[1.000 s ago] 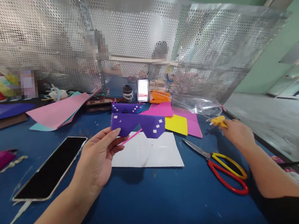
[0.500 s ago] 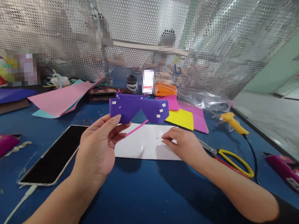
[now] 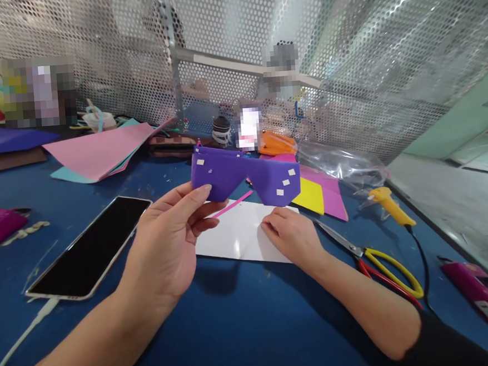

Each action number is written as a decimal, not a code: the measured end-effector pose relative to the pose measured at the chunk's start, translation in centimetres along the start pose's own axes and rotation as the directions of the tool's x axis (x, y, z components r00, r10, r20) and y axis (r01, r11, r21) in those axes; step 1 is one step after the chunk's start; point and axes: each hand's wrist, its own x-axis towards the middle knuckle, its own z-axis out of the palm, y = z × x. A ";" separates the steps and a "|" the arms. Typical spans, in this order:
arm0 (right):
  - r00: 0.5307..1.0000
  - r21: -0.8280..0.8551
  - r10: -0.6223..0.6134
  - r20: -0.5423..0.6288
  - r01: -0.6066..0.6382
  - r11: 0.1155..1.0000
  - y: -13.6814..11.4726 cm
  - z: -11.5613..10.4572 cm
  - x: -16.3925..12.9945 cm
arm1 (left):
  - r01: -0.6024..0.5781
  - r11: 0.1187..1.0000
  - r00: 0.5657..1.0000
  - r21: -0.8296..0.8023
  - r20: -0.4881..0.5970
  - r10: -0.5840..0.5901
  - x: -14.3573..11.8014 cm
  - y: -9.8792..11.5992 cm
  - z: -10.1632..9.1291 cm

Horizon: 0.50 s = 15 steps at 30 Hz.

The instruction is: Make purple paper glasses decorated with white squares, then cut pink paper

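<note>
The left hand (image 3: pixel 170 241) pinches the left end of the purple folded-paper glasses (image 3: pixel 243 174), held above the white paper sheet (image 3: pixel 239 236) with their long axis running left-right. The right hand (image 3: pixel 291 235) rests fingertips-down on that smooth sheet, just under the glasses' right lens, holding nothing visible.

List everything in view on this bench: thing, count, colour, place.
paper glasses: 1, purple with white squares, held up at centre
pink strip: 1, pink, under the glasses
white sheet: 1, white, centre of table
phone: 1, black, left, cable attached
scissors: 1, red and yellow handles, right
glue gun: 1, yellow, far right
paper stack: several sheets, pink and teal, back left
table: 1, blue
left hand: pinches the glasses
right hand: rests on the white sheet
</note>
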 end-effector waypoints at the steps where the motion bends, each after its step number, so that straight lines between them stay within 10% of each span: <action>1: 1.000 0.018 0.012 -0.005 -0.012 1.000 0.1 0.0 -0.1 | 0.000 1.000 1.000 0.000 -0.004 0.000 0.0 0.0 0.0; 15: 0.962 0.261 0.134 0.238 -0.196 0.945 0.3 1.7 5.1 | -0.019 1.000 1.000 -0.006 -0.023 0.019 0.3 -0.2 -0.1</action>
